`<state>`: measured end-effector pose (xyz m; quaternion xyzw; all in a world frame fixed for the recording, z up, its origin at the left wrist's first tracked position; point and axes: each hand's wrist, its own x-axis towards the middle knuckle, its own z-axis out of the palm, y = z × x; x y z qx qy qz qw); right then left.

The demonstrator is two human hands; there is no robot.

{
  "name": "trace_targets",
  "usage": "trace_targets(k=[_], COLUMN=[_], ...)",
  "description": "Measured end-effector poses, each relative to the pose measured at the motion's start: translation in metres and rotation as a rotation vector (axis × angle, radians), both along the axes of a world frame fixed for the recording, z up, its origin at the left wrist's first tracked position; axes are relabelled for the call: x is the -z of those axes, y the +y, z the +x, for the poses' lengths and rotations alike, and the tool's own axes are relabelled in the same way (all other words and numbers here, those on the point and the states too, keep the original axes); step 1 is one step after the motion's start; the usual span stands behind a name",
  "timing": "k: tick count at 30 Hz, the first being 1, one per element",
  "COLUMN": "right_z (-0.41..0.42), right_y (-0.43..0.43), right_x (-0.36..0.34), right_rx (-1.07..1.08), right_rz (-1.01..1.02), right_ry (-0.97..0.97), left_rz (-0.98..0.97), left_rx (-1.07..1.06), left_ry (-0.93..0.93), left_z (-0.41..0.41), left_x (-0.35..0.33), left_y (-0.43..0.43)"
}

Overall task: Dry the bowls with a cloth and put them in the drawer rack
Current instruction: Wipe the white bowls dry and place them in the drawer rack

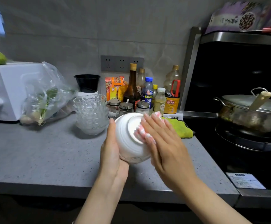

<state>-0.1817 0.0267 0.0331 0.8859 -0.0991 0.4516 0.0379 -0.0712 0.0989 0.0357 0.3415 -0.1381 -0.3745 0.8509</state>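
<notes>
— So, where's the white bowl [126,143]?
— Above the tabletop [42,159], near its front edge, base up. Stacked glass bowls [91,113] stand behind.
— And the hands?
— Left hand [112,152] grips the white bowl. Right hand [165,143], fingers [154,125] straight, presses the cloth [139,132] on its base.

Beyond the left hand [111,152]: sauce bottles [132,89], spice jars [126,106]. Far left of it — white oven [6,88], bagged greens [45,97]. Right of the right hand [165,143] — green rag [180,128], lidded pot [251,107] on the stove [244,152].
</notes>
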Motion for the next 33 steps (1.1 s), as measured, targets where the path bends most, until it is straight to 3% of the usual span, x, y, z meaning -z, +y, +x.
trace_targets(k=[6,12,17,20,24,33], right_z=[0.005,0.000,0.003,0.002,0.000,-0.021], right_y=[0.005,-0.006,0.001,-0.005,-0.015,-0.063], right_x=[0.004,0.007,0.011,0.005,0.000,0.019], right_rx=[-0.044,-0.096,-0.058,-0.031,-0.111,0.010], right_rz=[-0.007,0.281,0.086,0.075,0.311,0.411], right_ry=[0.027,-0.040,-0.005,0.006,-0.004,-0.039], left_rz=[0.033,0.038,0.036,0.058,0.083,0.123], left_rx=[0.074,-0.010,0.021,0.082,0.075,0.008], left_ry=[-0.028,-0.121,-0.073,-0.137,-0.234,-0.363], left_z=[-0.009,-0.012,-0.014,-0.015,-0.008,0.010], left_x=[0.005,0.002,0.005,0.008,0.010,0.019], left_y=[-0.002,-0.005,-0.013,-0.017,-0.016,-0.011])
